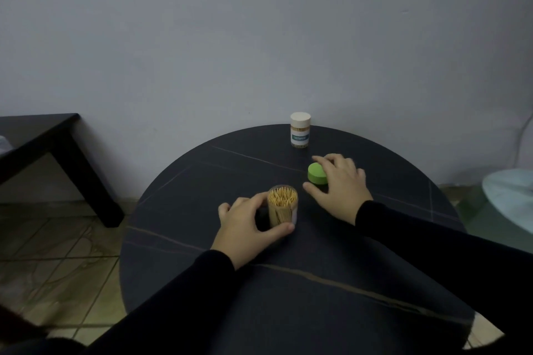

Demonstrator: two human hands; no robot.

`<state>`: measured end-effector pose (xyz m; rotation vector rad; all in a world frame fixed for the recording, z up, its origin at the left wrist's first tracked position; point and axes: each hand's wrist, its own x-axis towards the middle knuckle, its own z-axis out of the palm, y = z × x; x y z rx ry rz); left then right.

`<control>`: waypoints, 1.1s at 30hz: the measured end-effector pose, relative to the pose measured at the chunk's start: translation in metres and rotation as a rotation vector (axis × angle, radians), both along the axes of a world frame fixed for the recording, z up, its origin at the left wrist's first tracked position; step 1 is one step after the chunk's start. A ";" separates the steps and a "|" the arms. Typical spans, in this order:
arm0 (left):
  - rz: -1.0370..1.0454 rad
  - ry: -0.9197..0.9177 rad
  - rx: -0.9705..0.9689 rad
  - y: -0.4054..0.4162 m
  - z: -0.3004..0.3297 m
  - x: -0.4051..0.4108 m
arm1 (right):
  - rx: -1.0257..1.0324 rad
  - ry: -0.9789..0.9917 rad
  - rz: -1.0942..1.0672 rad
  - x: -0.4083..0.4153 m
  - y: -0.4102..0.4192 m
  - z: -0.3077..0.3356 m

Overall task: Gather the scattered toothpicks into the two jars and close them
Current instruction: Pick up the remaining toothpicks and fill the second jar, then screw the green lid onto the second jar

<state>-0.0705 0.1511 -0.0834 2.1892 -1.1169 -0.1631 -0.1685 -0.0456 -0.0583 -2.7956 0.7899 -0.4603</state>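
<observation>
A person's left hand (248, 225) gripped an open clear jar (282, 206) packed with upright toothpicks (282, 196) near the middle of a round dark table (202, 253), while the right hand (339, 184) curled around a green lid (317, 173) just right of it. A second, capped jar (300, 130) stood at the far edge.

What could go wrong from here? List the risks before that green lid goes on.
1. The open jar is packed full, with toothpick tips at its rim, so the green lid may jam or snap some.
2. The left hand grips it only low down, so pressing could tip it.
3. The right hand reaches near the closed jar, which stands by the table edge.
</observation>
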 end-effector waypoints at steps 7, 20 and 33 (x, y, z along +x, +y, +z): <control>0.076 0.032 -0.015 -0.017 0.008 -0.008 | -0.020 0.116 -0.091 0.008 -0.013 -0.007; -0.013 0.270 -0.209 -0.030 0.013 -0.012 | 0.494 -0.566 0.336 0.004 0.019 0.016; -0.030 0.269 -0.188 -0.030 0.016 -0.008 | 0.269 -0.393 0.507 -0.002 0.016 0.003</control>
